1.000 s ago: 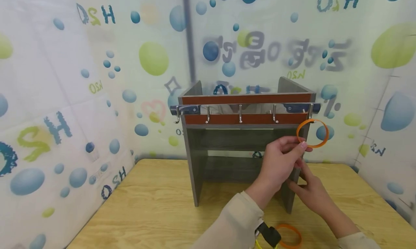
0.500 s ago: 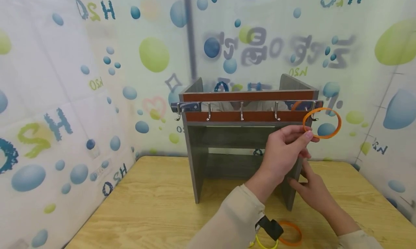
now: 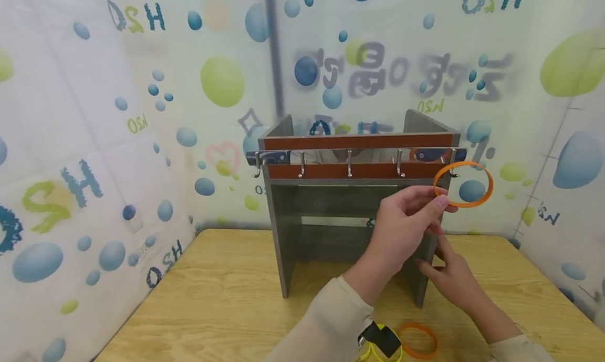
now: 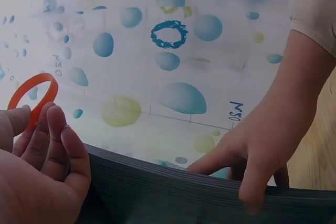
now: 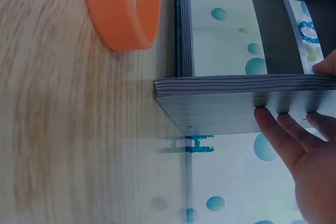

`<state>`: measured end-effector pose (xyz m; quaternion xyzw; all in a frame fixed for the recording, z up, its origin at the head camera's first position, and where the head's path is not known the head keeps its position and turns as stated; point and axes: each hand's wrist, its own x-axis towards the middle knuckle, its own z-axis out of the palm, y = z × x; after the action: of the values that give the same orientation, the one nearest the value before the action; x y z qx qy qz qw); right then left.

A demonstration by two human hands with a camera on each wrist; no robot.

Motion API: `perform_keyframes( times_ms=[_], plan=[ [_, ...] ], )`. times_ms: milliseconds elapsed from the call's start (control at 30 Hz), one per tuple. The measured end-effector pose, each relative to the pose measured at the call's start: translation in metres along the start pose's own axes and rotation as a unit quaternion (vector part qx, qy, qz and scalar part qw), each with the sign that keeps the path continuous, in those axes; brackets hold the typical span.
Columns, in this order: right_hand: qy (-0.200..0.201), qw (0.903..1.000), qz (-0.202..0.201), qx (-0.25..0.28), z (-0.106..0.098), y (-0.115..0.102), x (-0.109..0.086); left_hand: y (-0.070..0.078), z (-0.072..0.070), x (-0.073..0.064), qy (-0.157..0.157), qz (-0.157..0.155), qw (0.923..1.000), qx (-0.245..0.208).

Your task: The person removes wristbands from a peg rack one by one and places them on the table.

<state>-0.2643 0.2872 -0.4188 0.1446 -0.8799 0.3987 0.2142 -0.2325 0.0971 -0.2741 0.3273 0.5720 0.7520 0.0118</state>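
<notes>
My left hand (image 3: 402, 230) pinches a thin orange ring (image 3: 489, 188) between thumb and fingers, holding it upright. In the head view the ring's upper left part overlaps the rightmost metal hook (image 3: 452, 165) of the hook rail (image 3: 373, 156). The left wrist view shows the same orange ring (image 4: 51, 94) at the fingertips. My right hand (image 3: 454, 280) grips the right side panel of the grey shelf (image 3: 285, 246). Its fingers (image 5: 281, 135) press the panel's outer face in the right wrist view, and the thumb lies on the other side of its edge.
On the wooden table (image 3: 203, 283), a second orange ring (image 3: 436, 346) lies in front of the shelf. Yellow rings (image 3: 399, 354) lie beside it, partly hidden by the black strap gear (image 3: 385, 341) on my left wrist. A bubble-patterned curtain (image 3: 227, 141) surrounds the table.
My left hand has raised the orange ring from below the rightmost hook to the hook's height, then shifted slightly back left. The right hand has kept its grip on the panel.
</notes>
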Motion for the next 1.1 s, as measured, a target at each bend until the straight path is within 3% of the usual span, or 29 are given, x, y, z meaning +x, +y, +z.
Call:
perform_keyframes(
  times_ms=[333,467,700,1100],
  plan=[
    [0.030,0.9990,-0.033,-0.009,0.001,-0.002,0.001,-0.012,-0.033,-0.016,0.036,-0.027,0.9986,0.027],
    [0.034,0.9988,-0.031,-0.018,0.000,-0.002,0.001,-0.018,-0.049,-0.024,0.051,-0.040,0.9971,0.039],
    [0.017,0.9997,-0.012,0.014,-0.001,-0.002,-0.002,-0.021,-0.074,-0.038,0.081,-0.068,0.9930,0.053],
    [0.007,0.9999,-0.007,0.008,0.001,-0.003,0.003,-0.015,-0.133,-0.073,0.083,-0.081,0.9847,0.130]
  ],
)
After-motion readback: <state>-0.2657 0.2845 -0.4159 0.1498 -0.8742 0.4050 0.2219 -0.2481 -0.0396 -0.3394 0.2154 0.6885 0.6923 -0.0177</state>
